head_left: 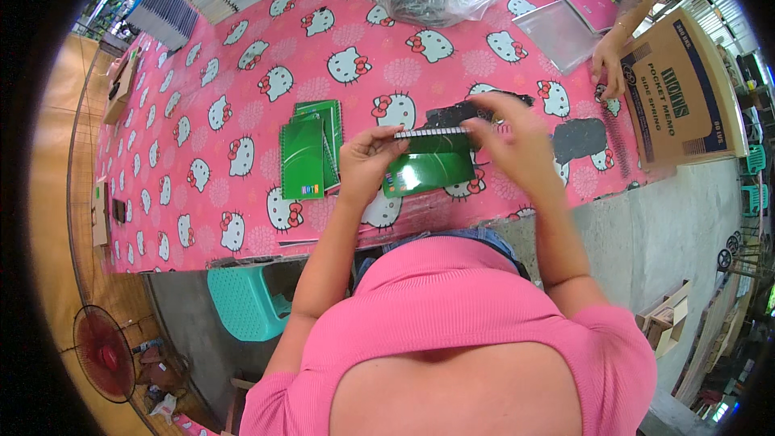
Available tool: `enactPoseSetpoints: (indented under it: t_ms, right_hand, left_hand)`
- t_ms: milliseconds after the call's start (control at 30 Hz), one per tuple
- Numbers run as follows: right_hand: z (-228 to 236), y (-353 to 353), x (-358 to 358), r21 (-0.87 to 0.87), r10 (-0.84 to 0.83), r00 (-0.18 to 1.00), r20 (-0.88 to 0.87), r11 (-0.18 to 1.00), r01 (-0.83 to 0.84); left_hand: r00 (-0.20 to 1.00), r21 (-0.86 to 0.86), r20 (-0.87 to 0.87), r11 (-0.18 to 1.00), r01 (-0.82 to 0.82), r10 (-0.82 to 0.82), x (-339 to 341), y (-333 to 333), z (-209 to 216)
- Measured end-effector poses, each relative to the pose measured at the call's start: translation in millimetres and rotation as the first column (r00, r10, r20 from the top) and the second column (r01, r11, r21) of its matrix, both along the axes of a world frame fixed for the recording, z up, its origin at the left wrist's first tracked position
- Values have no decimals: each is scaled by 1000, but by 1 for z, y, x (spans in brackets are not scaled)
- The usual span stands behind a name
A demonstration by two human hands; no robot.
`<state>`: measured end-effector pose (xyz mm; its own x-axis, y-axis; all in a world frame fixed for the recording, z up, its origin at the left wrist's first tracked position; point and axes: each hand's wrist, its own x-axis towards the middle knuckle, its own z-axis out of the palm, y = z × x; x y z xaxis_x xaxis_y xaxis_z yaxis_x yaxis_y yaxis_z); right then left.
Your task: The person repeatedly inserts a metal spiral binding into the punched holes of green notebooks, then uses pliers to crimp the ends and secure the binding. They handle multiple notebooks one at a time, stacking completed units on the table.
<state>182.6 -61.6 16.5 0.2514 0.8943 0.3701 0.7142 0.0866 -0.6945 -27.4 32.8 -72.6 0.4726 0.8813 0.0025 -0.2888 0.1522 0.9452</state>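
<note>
Step in hand looks like work on the bound edge of one green-covered pocket notebook (428, 169). It's over the near side of the pink cat-print tablecloth (242, 121), right of a small stack of green spiral notebooks (307, 153), spine edge away from the wearer. Left hand (367, 163) grasps the notebook's left end, thumb and fingertips at the spine corner. Right hand (513, 141) is motion-blurred, fingers spread and curved around the right end of the spine; can't tell whether they pinch it or just hover beside it. The spine strip (432, 132) is white with evenly spaced dark marks; can't resolve coil vs bare holes at this size. My read: next move calls for a steady left grip, with right fingertips working precisely at the spine's right end. Main risk is the cover or pages skewing if the left corner slips. Black patch (448, 115) just beyond the notebook is partly hidden, can't identify.
</note>
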Motion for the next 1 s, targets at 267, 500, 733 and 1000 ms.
enactPoseSetpoints:
  t_ms: [267,500,733,1000]
  right_hand:
    - [-93,-92,60,-265,-76,815,575,925,273]
    - [-51,-74,36,5,-138,972,192,990,140]
    - [3,-44,-6,0,3,998,-67,1000,-3]
    - [27,-44,-18,96,30,995,-96,995,-21]
  left_hand:
    - [995,57,98,998,-26,20,20,-3,8]
    - [931,606,-254,794,-59,263,23,-9,61]
    - [981,469,-53,872,-140,186,34,-5,73]
    - [914,621,-214,770,-147,346,35,-6,94]
